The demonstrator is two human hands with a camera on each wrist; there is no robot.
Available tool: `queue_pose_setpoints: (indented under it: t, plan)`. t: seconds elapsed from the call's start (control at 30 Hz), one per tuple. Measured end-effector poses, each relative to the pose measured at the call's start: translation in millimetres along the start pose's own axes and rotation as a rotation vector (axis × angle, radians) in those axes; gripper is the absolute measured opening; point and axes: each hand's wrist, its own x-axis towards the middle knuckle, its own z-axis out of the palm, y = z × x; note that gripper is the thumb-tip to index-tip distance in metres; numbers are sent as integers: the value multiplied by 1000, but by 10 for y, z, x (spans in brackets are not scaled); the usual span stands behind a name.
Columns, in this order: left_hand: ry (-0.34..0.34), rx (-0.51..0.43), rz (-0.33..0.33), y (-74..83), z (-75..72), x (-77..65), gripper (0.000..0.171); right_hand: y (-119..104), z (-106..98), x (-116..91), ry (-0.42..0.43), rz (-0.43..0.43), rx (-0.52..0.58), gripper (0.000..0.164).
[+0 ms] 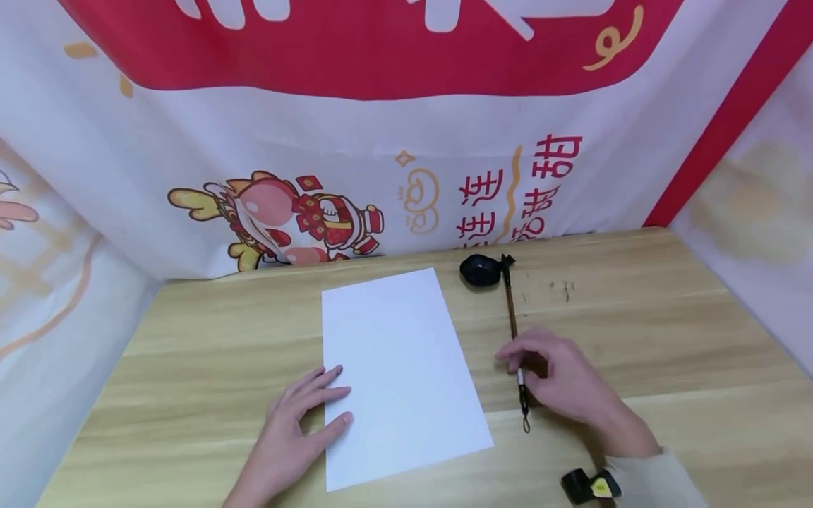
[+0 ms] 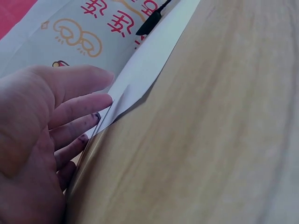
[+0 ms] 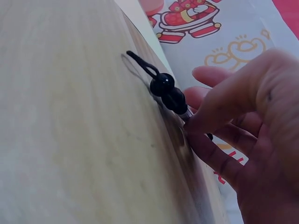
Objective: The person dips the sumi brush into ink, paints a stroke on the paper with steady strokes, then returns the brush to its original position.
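Head view: a blank white sheet of paper (image 1: 400,374) lies on a wooden table (image 1: 209,367). The left hand (image 1: 292,423) rests its extended fingers on the sheet's left edge, gripping nothing. To the right of the paper, the right hand (image 1: 565,377) pinches a brown-handled brush (image 1: 512,310) near its looped end; the brush's dark head lies against a small black dish (image 1: 480,271).

Left wrist view: the fingers reach toward the paper's edge, dark smudges on some fingertips.

Right wrist view: thumb and fingers close around the brush just beyond its black beads (image 3: 162,84) and cord loop (image 3: 142,63).

The step in hand seems to be picking up the brush while steadying the sheet; the next move likely calls for a secure pinch and lifting the head clear without tipping the dish.
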Motion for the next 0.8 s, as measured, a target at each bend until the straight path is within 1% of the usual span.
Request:
queue_pose_setpoints:
  t: [0.07,0.17,0.43,0.57,0.8]
  plan:
    - [14,-3,20,2,9,12,31,-2,-4,12,-4,7,-15,52]
    - [20,-1,29,6,15,17,30,-2,-10,19,-13,11,-27,52]
    - [18,8,18,23,8,22,30,-2,-13,34,-25,-8,-45,53]
    - [18,-1,21,36,14,25,30,-14,-16,22,-39,-2,-70,55]
    - [16,0,17,33,21,19,30,-24,-8,11,-45,10,-70,55]
